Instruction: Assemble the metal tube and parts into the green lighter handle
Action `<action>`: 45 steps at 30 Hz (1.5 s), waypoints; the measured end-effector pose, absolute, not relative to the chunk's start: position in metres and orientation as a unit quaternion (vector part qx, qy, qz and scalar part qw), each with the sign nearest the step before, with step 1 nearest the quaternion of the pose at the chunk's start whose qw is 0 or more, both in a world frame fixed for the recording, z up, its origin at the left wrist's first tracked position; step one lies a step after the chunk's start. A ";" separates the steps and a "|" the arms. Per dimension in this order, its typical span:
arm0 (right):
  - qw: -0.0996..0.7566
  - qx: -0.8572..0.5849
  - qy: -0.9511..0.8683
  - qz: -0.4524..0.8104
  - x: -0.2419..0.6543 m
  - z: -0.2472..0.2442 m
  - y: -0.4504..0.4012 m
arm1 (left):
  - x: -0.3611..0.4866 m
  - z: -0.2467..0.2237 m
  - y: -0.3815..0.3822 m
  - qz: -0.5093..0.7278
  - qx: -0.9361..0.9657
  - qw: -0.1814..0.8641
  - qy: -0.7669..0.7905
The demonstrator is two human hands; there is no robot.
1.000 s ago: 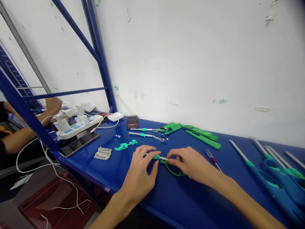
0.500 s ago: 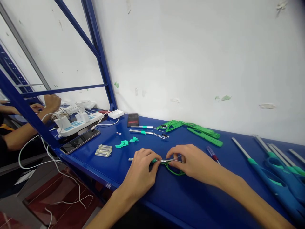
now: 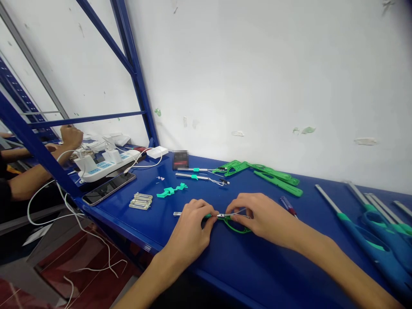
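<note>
My left hand point(image 3: 192, 227) is closed around a thin metal tube point(image 3: 177, 213) with green on it; the tube's tip sticks out to the left. At its right end, thumb and forefinger of my right hand point(image 3: 259, 218) pinch thin pale wires point(image 3: 238, 211), partly hidden by the fingers. Just under that hand lies a green plastic part with a looped outline point(image 3: 236, 230). Farther back rest two similar metal tubes, a nearer one point(image 3: 201, 177) and a farther one point(image 3: 203, 170), each with teal tape and wires. A screwdriver point(image 3: 287, 205) lies right of my right hand.
Green plastic parts point(image 3: 280, 180) lie by the wall; blue-handled tools point(image 3: 363, 236) fill the right side. Teal scraps point(image 3: 170, 190), clear glassy pieces point(image 3: 140, 201), a phone point(image 3: 109, 189) and a power strip point(image 3: 106, 167) are left. Another person's arm point(image 3: 35, 178) is beyond the blue frame.
The camera view has shifted slightly. My hands stay nearly in place on the tube and wires, the right fingers moving only a little. The other person's farther hand has moved slightly.
</note>
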State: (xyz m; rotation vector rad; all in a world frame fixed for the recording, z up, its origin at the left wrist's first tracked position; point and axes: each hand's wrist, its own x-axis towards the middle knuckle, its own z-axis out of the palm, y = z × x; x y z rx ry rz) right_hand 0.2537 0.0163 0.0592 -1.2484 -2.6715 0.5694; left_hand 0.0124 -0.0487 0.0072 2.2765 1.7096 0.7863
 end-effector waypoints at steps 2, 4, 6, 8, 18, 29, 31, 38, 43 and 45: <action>0.070 -0.414 -0.888 0.188 0.254 0.058 0.018 | 0.012 0.007 -0.048 0.267 0.772 0.092 0.570; 0.070 -0.412 -0.889 0.187 0.255 0.056 0.019 | 0.012 0.006 -0.048 0.268 0.777 0.089 0.563; 0.069 -0.411 -0.890 0.186 0.256 0.054 0.020 | 0.012 0.006 -0.049 0.267 0.782 0.085 0.557; 0.069 -0.410 -0.891 0.183 0.257 0.053 0.021 | 0.013 0.006 -0.049 0.265 0.785 0.082 0.554; 0.046 -0.413 -0.893 0.171 0.257 0.053 0.024 | 0.013 0.008 -0.049 0.251 0.797 0.082 0.543; 0.033 -0.423 -0.888 0.175 0.255 0.054 0.022 | 0.014 0.007 -0.050 0.249 0.796 0.061 0.548; 0.031 -0.426 -0.886 0.178 0.255 0.055 0.021 | 0.014 0.007 -0.050 0.245 0.798 0.058 0.548; 0.017 -0.432 -0.885 0.174 0.252 0.058 0.019 | 0.015 0.011 -0.052 0.238 0.797 0.051 0.553; 0.011 -0.432 -0.886 0.168 0.251 0.059 0.018 | 0.015 0.011 -0.053 0.240 0.793 0.050 0.558; 0.010 -0.433 -0.886 0.167 0.251 0.059 0.018 | 0.014 0.011 -0.053 0.244 0.793 0.054 0.556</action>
